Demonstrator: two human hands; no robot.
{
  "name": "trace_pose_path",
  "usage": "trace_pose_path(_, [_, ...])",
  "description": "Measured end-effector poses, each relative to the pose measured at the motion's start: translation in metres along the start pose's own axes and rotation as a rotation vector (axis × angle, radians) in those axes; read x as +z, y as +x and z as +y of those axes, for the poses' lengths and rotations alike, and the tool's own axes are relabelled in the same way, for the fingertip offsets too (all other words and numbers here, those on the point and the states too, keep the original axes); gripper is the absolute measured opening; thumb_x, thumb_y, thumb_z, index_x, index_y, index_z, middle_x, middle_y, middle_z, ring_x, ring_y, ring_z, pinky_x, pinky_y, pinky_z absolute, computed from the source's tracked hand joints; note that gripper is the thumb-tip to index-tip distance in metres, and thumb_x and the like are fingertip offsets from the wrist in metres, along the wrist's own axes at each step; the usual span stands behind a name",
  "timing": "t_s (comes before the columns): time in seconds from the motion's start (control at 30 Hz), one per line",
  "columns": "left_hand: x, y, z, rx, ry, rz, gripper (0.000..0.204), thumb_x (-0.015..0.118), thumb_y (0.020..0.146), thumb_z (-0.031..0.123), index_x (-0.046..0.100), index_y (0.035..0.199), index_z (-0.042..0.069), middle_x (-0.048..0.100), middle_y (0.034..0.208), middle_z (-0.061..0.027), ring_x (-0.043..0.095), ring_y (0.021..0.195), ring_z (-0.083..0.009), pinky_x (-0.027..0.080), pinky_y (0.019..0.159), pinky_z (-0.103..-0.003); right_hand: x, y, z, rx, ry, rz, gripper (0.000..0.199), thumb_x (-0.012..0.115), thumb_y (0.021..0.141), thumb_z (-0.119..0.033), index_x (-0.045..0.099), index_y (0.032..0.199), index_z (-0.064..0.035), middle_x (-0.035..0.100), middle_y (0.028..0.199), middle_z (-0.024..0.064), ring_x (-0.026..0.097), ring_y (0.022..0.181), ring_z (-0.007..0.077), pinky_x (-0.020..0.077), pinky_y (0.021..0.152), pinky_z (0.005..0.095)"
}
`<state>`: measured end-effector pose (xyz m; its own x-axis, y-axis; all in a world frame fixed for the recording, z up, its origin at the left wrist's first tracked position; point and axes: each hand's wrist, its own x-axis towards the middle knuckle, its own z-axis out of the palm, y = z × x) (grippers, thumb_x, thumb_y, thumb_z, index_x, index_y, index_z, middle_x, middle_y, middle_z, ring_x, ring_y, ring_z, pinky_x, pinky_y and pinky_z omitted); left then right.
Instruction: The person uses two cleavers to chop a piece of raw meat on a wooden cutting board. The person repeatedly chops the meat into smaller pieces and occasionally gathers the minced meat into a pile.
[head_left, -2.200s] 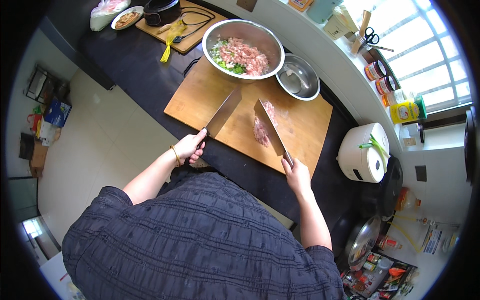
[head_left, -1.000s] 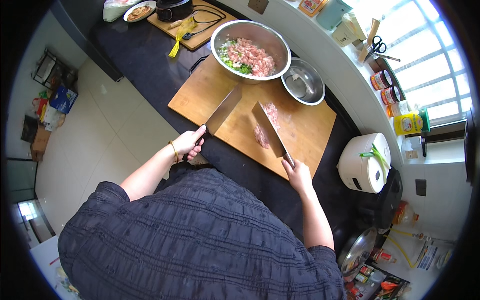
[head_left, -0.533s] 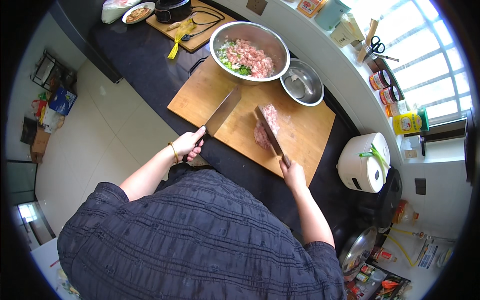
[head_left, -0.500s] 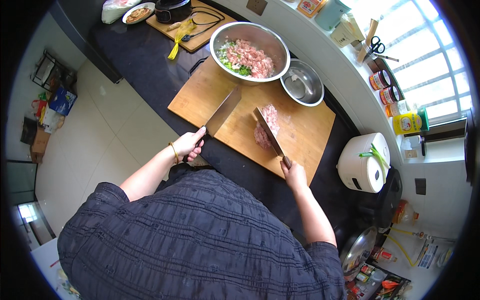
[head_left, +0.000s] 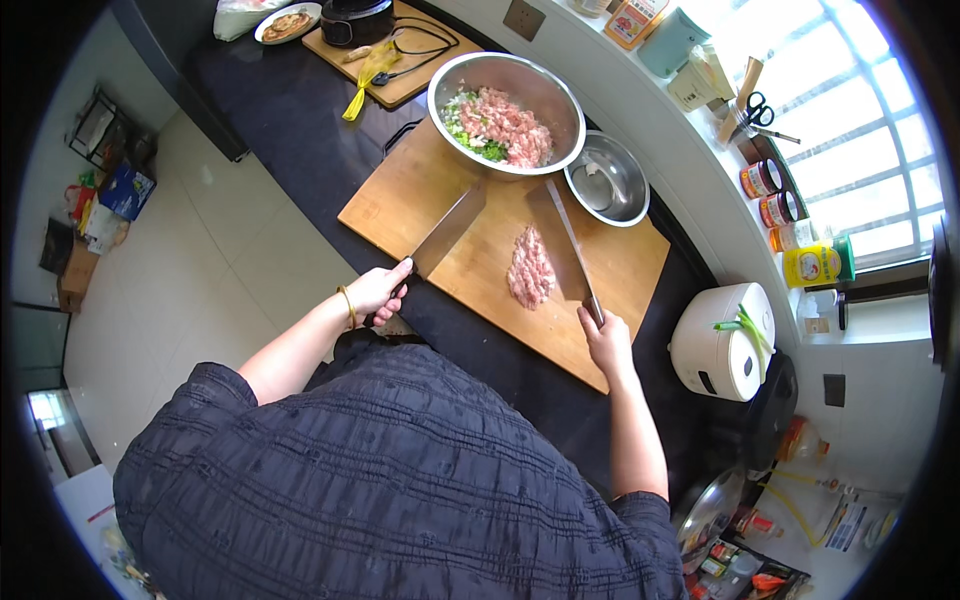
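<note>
My left hand (head_left: 384,292) is closed round the handle of a cleaver (head_left: 450,232), whose broad blade slants over the left part of a wooden cutting board (head_left: 385,205). In my right hand (head_left: 608,343) is a second cleaver (head_left: 563,243), its blade tilted just right of a flattened patch of minced meat (head_left: 531,268). That patch lies on the middle of the board, between the two blades. At the board's far edge stands a large steel bowl (head_left: 563,100) with pink minced meat (head_left: 505,125) and chopped green and white pieces (head_left: 480,148) in it.
A smaller steel bowl (head_left: 636,190) sits beside the large one. To the right is a white rice cooker (head_left: 700,345) with green onion stalks (head_left: 748,335) on its lid. Jars (head_left: 760,179) line the windowsill. Another board (head_left: 420,75) with a black appliance (head_left: 357,22) lies far left.
My right hand has lifted the cleaver off the minced meat and swung it to the right. More of the meat shows now. My left hand and its cleaver have hardly moved.
</note>
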<state>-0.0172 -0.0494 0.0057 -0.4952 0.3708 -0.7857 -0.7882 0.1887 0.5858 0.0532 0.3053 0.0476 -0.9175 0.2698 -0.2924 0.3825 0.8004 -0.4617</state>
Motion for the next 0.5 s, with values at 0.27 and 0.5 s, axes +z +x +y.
trace_pose_path(0.27, [0.001, 0.0, 0.0, 0.01, 0.015, 0.002, 0.051, 0.038, 0.084, 0.058, 0.038, 0.069, 0.01, 0.033, 0.048, 0.0025, 0.026, 0.037, -0.0056, 0.027, 0.033, -0.021, -0.005, 0.021, 0.021, 0.01, -0.036, -0.03, 0.045, 0.055, 0.08, -0.042, 0.059, 0.078, 0.0033, 0.057, 0.062, 0.0218, 0.059, 0.065, 0.0331, 0.0449, 0.06, 0.0395])
trace_pose_path(0.5, [0.002, -0.001, -0.001, 0.017, 0.025, 0.01, 0.051, 0.037, 0.084, 0.059, 0.038, 0.07, 0.009, 0.034, 0.049, 0.0023, 0.026, 0.037, -0.0058, 0.026, 0.034, -0.021, -0.005, 0.023, 0.023, 0.007, -0.117, -0.09, 0.047, 0.054, 0.08, -0.043, 0.06, 0.079, 0.0033, 0.058, 0.07, 0.0264, 0.059, 0.074, 0.0393, 0.0455, 0.065, 0.0419])
